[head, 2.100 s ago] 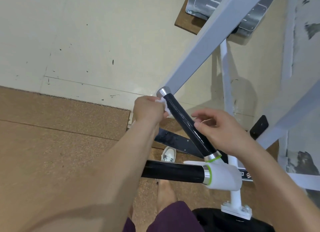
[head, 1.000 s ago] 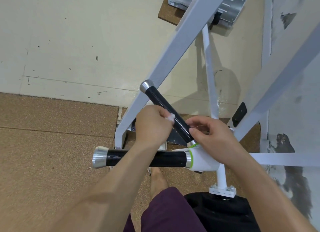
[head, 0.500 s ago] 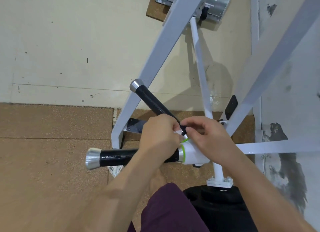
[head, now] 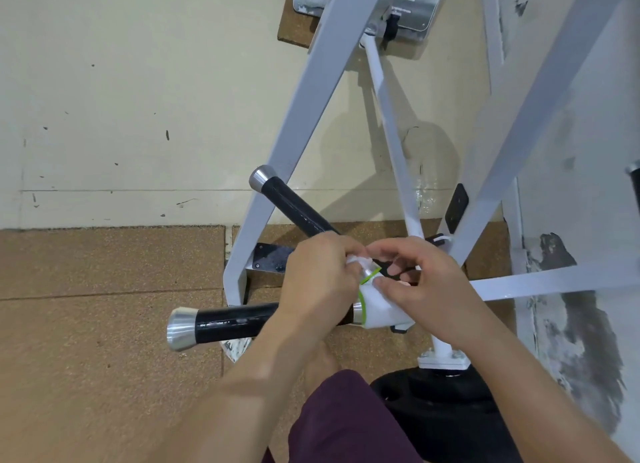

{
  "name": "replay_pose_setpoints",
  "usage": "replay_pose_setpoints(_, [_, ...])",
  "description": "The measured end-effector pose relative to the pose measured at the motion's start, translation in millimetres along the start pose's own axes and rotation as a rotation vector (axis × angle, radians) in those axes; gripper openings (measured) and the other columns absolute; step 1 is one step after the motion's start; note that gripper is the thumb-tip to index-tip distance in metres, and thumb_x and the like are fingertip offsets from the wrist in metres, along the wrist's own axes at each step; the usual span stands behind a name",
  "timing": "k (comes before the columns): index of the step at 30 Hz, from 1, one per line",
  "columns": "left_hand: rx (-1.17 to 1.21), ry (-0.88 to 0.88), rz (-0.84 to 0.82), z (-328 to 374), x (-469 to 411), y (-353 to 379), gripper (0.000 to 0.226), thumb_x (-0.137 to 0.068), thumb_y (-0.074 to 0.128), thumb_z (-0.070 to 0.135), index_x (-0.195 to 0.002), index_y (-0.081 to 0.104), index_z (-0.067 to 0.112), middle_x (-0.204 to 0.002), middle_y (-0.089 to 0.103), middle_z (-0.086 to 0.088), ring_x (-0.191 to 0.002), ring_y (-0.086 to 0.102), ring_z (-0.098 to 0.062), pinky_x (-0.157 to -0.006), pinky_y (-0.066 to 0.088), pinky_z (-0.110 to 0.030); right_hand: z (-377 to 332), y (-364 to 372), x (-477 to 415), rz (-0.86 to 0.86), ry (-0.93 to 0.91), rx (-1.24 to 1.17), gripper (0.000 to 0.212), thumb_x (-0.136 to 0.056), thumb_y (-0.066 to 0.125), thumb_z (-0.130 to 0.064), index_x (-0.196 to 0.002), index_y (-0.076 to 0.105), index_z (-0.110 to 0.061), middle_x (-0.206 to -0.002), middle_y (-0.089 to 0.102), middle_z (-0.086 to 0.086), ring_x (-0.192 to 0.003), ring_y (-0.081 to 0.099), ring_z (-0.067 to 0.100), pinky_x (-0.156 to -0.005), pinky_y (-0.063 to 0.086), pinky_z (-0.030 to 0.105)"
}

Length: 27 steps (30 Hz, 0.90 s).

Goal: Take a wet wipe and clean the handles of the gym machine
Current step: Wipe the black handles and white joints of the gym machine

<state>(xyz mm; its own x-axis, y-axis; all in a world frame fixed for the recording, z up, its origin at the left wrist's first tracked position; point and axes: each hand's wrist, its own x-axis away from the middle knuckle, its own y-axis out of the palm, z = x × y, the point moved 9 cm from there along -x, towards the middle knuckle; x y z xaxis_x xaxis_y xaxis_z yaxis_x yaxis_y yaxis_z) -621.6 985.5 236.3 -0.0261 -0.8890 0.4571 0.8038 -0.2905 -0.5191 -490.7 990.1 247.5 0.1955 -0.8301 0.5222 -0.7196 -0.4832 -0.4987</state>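
Two black handles with silver end caps branch from a white joint with green rings. The upper handle slants up to the left; the lower handle lies level, pointing left. My left hand is closed around a small white wet wipe at the base of the upper handle, by its silver collar. My right hand meets it from the right, fingertips on the joint and next to the wipe; whether it grips anything is unclear.
White machine frame bars cross above and to the right of the handles. A black weight plate lies below the joint's post. My leg in maroon shorts is at the bottom. Cork floor tiles spread left; a beige wall is behind.
My left hand has slid the wipe down the upper handle from its top end cap to its base at the joint. My right hand stayed by the joint. The view shifted right and down.
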Motion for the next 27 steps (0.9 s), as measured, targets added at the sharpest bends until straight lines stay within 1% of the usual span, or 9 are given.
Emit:
replay_pose_setpoints(2, [-0.093,0.026,0.03,8,-5,1,0.02,-0.088,0.058,0.015,-0.099,0.071,0.025,-0.1,0.065,0.002,-0.092,0.06,-0.019,-0.081,0.048,-0.034,3,-4,-1,0.043,0.012,0.051,0.039,-0.076,0.071,-0.007,-0.106,0.063,-0.031,-0.098,0.059,-0.008,-0.079,0.053,0.006,-0.068,0.044,0.011])
replay_pose_setpoints(5, [-0.315,0.123,-0.118,32,-16,25,0.027,-0.09,0.054,0.015,-0.112,0.066,0.024,-0.103,0.065,-0.002,-0.096,0.061,-0.023,-0.083,0.047,-0.035,10,-12,0,0.09,0.047,0.043,0.039,-0.078,0.068,-0.002,-0.103,0.061,-0.031,-0.094,0.06,-0.004,-0.075,0.056,0.011,-0.068,0.05,0.017])
replay_pose_setpoints(9, [-0.245,0.19,-0.144,42,-16,28,0.01,-0.086,0.06,0.02,-0.094,0.056,0.017,-0.085,0.062,0.0,-0.086,0.057,-0.024,-0.07,0.043,-0.036,20,-22,3,0.107,0.106,-0.11,0.033,-0.084,0.063,-0.003,-0.109,0.059,-0.025,-0.094,0.062,-0.001,-0.077,0.06,0.015,-0.072,0.054,0.025])
replay_pose_setpoints(12, [-0.176,0.262,-0.084,24,0,17,0.009,-0.086,0.061,0.016,-0.091,0.068,0.019,-0.091,0.062,0.005,-0.089,0.056,-0.018,-0.075,0.044,-0.032,11,-12,1,0.003,0.074,-0.181,0.026,-0.084,0.065,-0.01,-0.105,0.062,-0.027,-0.095,0.064,-0.006,-0.078,0.06,0.006,-0.07,0.048,0.014])
replay_pose_setpoints(16, [-0.11,0.187,-0.03,10,4,4,0.015,-0.084,0.066,0.012,-0.093,0.073,0.022,-0.094,0.062,0.009,-0.086,0.056,-0.008,-0.071,0.039,-0.016,3,1,-10,-0.042,-0.003,0.048,0.013,-0.078,0.074,-0.02,-0.088,0.071,-0.027,-0.077,0.059,-0.015,-0.069,0.05,-0.001,-0.061,0.037,0.01])
replay_pose_setpoints(20, [-0.183,0.124,-0.015,10,0,2,0.011,-0.082,0.068,0.018,-0.087,0.067,0.027,-0.084,0.058,0.013,-0.078,0.052,-0.007,-0.064,0.037,-0.018,7,-6,-21,-0.042,0.017,0.096,0.008,-0.078,0.073,-0.016,-0.08,0.075,-0.023,-0.067,0.061,-0.013,-0.061,0.05,0.004,-0.056,0.037,0.013])
replay_pose_setpoints(22, [-0.217,0.102,-0.009,7,1,-1,0.01,-0.082,0.069,0.02,-0.087,0.066,0.028,-0.081,0.058,0.014,-0.075,0.051,-0.005,-0.059,0.032,-0.013,3,-8,-25,-0.02,0.0,0.197,0.009,-0.08,0.07,-0.016,-0.081,0.076,-0.022,-0.07,0.058,-0.016,-0.064,0.05,0.001,-0.059,0.037,0.013])
replay_pose_setpoints(24, [-0.224,0.078,0.019,4,4,-5,0.008,-0.082,0.069,0.022,-0.088,0.066,0.028,-0.077,0.059,0.015,-0.073,0.052,-0.004,-0.056,0.03,-0.011,-7,-7,-26,0.042,-0.039,0.294,0.01,-0.083,0.067,-0.016,-0.085,0.076,-0.02,-0.079,0.058,-0.01,-0.072,0.052,0.006,-0.068,0.041,0.022])
replay_pose_setpoints(27, [-0.28,0.065,0.039,1,7,-9,0.005,-0.084,0.064,0.024,-0.087,0.068,0.026,-0.079,0.067,0.01,-0.076,0.059,-0.011,-0.06,0.033,-0.02,-18,-1,-21,0.095,-0.097,0.328,0.015,-0.085,0.061,-0.012,-0.092,0.073,-0.017,-0.089,0.065,0.002,-0.084,0.058,0.018,-0.079,0.046,0.036])
